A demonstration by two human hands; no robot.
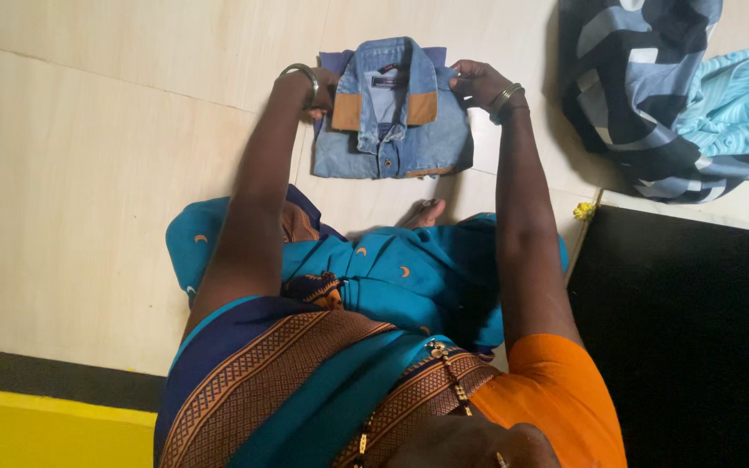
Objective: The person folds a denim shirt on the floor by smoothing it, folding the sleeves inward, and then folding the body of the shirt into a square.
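Folded denim shirt [392,117] flat on floor [88,191], collar away from person, lying between hands. Left hand [322,87] pinching left shoulder edge; right hand [474,82] pinching right shoulder edge. Judgement: keep both grips level, tension even, so fold stays square and collar centred. Right of right hand, apart: heap of striped clothes [661,95]. Black mat [687,338] nearer person.
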